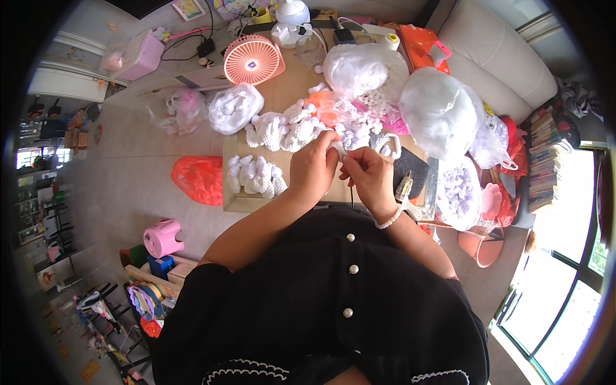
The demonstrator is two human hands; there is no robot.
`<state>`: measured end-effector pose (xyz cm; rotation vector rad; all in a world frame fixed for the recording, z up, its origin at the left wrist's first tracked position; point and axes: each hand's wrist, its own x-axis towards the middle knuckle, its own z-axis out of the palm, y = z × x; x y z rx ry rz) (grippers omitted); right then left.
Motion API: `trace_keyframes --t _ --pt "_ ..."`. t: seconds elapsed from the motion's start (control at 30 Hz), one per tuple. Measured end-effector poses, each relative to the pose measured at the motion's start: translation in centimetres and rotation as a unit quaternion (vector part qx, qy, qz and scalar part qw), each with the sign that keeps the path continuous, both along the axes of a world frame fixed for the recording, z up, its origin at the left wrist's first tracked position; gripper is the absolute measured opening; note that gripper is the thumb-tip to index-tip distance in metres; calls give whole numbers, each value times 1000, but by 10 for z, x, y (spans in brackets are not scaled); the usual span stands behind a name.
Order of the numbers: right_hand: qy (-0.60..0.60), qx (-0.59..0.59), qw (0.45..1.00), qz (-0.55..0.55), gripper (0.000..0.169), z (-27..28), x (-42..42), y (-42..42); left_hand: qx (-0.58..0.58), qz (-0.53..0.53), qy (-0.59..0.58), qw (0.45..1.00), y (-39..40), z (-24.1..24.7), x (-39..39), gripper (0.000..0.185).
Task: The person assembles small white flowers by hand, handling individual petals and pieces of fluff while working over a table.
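Between the fingertips of both hands is a small white piece [339, 150], partly covered by the fingers, so its exact kind is unclear. My left hand [315, 161] pinches it from the left, and my right hand [369, 172] grips its lower right end. Just beyond the hands lies a heap of white crocheted pieces [284, 129] on the table [303, 166]. A smaller row of white crocheted pieces [257, 177] rests left of my left forearm. At the right, beside my right wrist, a hot glue gun [406, 190] lies by a dark board [415, 169].
A pink fan [254, 60] stands at the table's far left. Stuffed clear bags [440, 115] and a bag of white balls [392, 91] crowd the far right. A bag of pale lavender pieces [458, 190] sits right of the table; a red plastic bag [198, 180] is on the left.
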<state>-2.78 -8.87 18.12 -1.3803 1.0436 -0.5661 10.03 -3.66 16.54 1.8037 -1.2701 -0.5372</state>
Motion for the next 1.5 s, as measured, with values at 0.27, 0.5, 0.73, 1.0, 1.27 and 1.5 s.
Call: trace_keyframes --t 0.27,0.5,0.73,1.0,1.27,1.5 --pt "-22 61 998 -18 13 -11 -1 -8 87 -51 392 914 0 5 8 19" --pt "102 -226 966 74 10 -15 -4 -1 29 -26 43 998 0 -5 8 14" --pt "125 -283 949 55 16 -11 -1 -2 76 -58 166 981 7 -14 8 18" --pt "73 -136 984 86 9 -37 3 4 13 -50 10 999 13 -32 14 16" --pt "133 0 975 178 13 -119 13 -9 201 -77 2 976 23 -97 24 27" --pt "157 126 943 264 23 -184 13 -8 305 -128 -65 941 29 -97 38 25"
